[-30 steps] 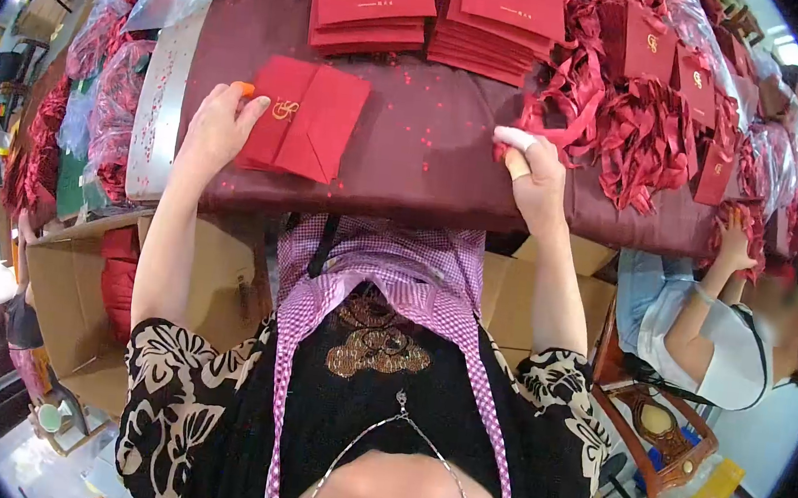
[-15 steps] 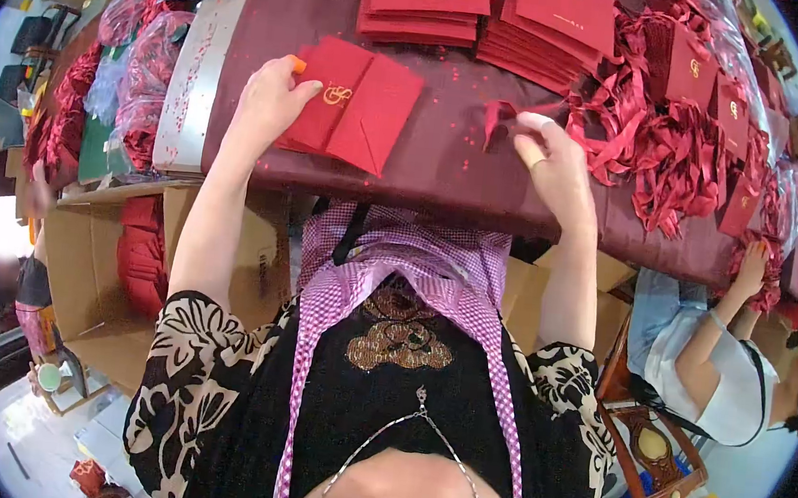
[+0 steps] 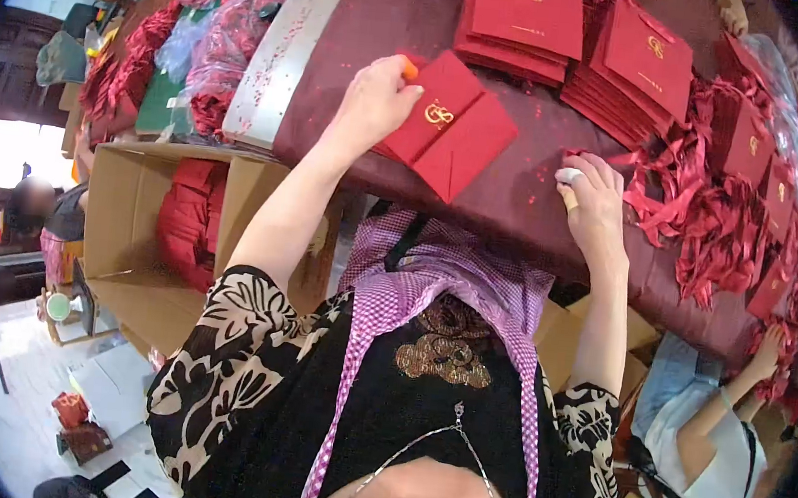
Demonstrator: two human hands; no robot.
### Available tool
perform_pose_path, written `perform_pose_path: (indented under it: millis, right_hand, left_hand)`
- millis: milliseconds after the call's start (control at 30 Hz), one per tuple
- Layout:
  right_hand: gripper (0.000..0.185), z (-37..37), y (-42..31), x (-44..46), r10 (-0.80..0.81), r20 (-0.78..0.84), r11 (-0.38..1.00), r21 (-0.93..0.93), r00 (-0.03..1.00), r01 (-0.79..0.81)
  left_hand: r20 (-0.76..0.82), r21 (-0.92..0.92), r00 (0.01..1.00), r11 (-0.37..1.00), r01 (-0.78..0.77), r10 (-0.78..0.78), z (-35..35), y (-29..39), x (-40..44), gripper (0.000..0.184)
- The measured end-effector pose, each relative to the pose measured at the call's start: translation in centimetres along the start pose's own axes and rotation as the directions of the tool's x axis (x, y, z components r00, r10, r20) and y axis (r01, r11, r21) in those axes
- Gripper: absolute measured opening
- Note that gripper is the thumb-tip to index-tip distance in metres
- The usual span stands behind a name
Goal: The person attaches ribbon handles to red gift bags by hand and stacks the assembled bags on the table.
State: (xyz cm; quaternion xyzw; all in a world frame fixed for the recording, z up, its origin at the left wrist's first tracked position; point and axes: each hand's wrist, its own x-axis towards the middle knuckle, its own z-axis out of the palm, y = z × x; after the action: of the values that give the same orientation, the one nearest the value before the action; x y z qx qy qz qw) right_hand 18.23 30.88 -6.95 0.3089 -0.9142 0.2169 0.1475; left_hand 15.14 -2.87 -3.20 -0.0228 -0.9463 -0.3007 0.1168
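Note:
My left hand (image 3: pixel 377 103), an orange cover on one fingertip, pinches the left edge of a small stack of red paper bags (image 3: pixel 471 150). The top one has a gold logo and lies flat with its flap folded, slightly askew on those below. To its right, my right hand (image 3: pixel 597 203) is low over the table with curled fingers, white tape around one and a tan band on another. A bit of red ribbon (image 3: pixel 576 155) shows at these fingertips; most of it is hidden behind the hand.
Two neat stacks of red bags (image 3: pixel 527 16) stand at the back. Loose ribbons (image 3: pixel 710 212) hang over the right edge of the dark red tablecloth (image 3: pixel 339 70). An open cardboard box (image 3: pixel 123 222) holds red bags. Another person's hand (image 3: pixel 768 354) is at the right.
The camera view has turned, shifting the scene right. My right hand has come nearer the bags and the table's front edge, its ribbon now mostly hidden. My left hand stays at the bags.

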Motion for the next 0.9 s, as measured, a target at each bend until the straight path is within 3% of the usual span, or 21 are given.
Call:
perform_pose_path:
  millis: [100, 200, 333, 500, 600, 900]
  right_hand:
    - [0.020, -0.3, -1.0, 0.5, 0.031, -0.138, 0.997, 0.071, 0.990, -0.021]
    - [0.029, -1.0, -1.4, 0.8, 0.167, -0.186, 0.949, 0.295, 0.968, -0.107]
    - [0.027, 1.1, -3.1, 1.4, 0.537, -0.101, 0.598, 0.746, 0.837, -0.293]
    - [0.016, 2.3, -4.8, 1.6, 0.478, -0.059, 0.646, 0.700, 0.877, -0.305]
    - [0.014, 2.9, -5.2, 1.7, 0.292, -0.186, 0.839, 0.521, 0.938, -0.158]
    - [0.013, 2.7, -5.8, 2.3, 0.313, -0.243, 0.807, 0.577, 0.918, -0.122]
  left_hand:
    - [0.011, -0.050, 0.999, 0.998, 0.038, -0.038, 0.1, 0.7, -0.4, 0.025]
    - [0.014, -0.129, 0.999, 0.991, 0.044, -0.043, 0.5, 2.1, -0.7, 0.023]
    - [0.003, -0.193, 1.000, 0.981, 0.026, -0.026, 1.2, 3.7, -1.4, 0.025]
    - [0.030, -0.231, 1.000, 0.973, 0.001, 0.006, 1.8, 4.9, -2.0, 0.027]
    - [0.140, -0.345, 0.989, 0.934, 0.091, -0.045, 2.1, 5.2, -2.4, 0.025]
    - [0.237, -0.466, 0.969, 0.868, 0.171, -0.064, 2.3, 6.2, -3.0, 0.024]
